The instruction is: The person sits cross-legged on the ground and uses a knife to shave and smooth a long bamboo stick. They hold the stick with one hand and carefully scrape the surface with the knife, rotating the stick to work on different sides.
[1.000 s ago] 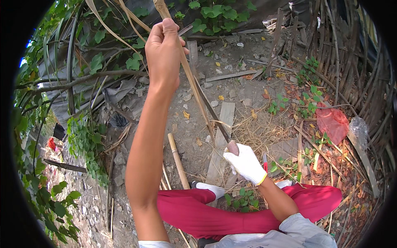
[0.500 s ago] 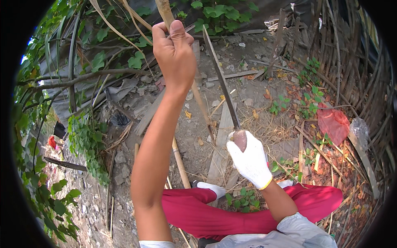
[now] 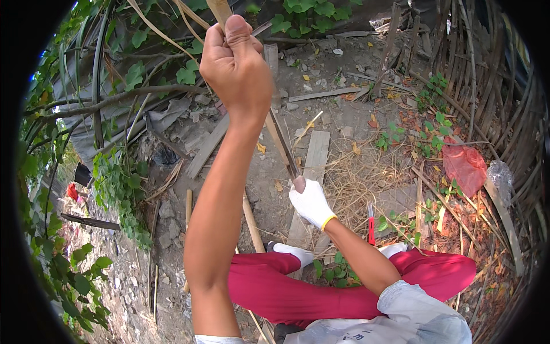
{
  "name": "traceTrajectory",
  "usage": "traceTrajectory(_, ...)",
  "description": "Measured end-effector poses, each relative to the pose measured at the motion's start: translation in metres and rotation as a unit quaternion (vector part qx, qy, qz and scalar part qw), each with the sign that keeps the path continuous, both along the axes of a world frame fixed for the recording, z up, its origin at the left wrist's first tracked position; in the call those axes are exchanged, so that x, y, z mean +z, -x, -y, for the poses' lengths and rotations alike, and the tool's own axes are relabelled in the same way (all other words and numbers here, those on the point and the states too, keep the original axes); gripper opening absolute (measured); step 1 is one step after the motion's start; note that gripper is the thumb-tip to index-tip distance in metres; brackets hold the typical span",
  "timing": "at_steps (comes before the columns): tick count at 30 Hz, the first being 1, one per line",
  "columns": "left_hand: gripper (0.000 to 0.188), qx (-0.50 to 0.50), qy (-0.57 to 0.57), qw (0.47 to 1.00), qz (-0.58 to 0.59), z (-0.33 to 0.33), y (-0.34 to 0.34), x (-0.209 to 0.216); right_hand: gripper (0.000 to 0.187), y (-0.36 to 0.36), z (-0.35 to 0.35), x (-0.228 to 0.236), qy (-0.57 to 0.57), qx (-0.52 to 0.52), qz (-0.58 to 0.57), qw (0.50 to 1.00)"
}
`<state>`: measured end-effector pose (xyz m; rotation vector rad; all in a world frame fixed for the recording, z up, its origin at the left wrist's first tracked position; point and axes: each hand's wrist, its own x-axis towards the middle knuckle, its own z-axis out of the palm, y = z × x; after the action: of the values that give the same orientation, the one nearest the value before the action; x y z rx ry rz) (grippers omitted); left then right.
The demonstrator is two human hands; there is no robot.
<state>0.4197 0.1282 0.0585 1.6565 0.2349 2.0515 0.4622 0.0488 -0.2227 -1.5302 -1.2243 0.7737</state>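
My bare left hand (image 3: pixel 236 74) is raised high and closed around a bamboo pole (image 3: pixel 218 8), thumb along its side. The pole slants down behind my wrist toward the ground. In a white glove, my right hand (image 3: pixel 312 203) grips the handle of a machete (image 3: pixel 291 161). Its dark blade points up and away, lying close along the lower length of the pole. The blade's upper part is hidden behind my left wrist, so I cannot tell whether it touches the pole.
A red-handled knife (image 3: pixel 371 225) lies by my right foot. Flat boards (image 3: pixel 317 150), dry straw (image 3: pixel 358 186) and another pole (image 3: pixel 251 221) cover the ground ahead. At right are a red plastic bag (image 3: pixel 463 169) and a stick fence (image 3: pixel 487 86); leafy vines (image 3: pixel 117 195) hang at left.
My right hand has swung the machete left, bringing its blade from the open ground to beside the pole. The left hand has risen slightly, and the red-handled knife has come into view.
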Motion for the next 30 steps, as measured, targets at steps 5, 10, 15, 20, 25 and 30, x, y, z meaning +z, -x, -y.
traceTrajectory(5, 0.042, 0.020, 0.005, 1.000, -0.002, -0.011, 0.018, -0.002, 0.019, -0.002, 0.012, 0.049, -0.030, 0.052, 0.050, 0.997)
traceTrajectory(10, 0.044, 0.023, -0.018, 1.000, -0.010, -0.004, -0.005, -0.005, 0.017, 0.012, 0.000, 0.018, -0.108, -0.054, 0.041, 0.992)
traceTrajectory(15, 0.046, 0.025, 0.007, 1.000, -0.004, -0.013, 0.023, 0.000, 0.019, -0.002, 0.014, 0.031, 0.067, 0.070, 0.024, 0.995)
traceTrajectory(20, 0.045, -0.031, 0.010, 0.999, 0.014, -0.012, 0.020, 0.001, 0.020, -0.001, 0.039, 0.073, 0.002, 0.066, -0.177, 0.982)
traceTrajectory(25, 0.045, -0.007, -0.019, 1.000, -0.001, -0.012, 0.013, -0.004, 0.017, 0.003, 0.009, -0.052, 0.029, 0.008, 0.063, 0.998)
traceTrajectory(30, 0.047, -0.038, 0.017, 0.999, 0.014, -0.014, 0.036, 0.002, 0.021, -0.003, 0.033, 0.030, -0.027, 0.049, 0.049, 0.997)
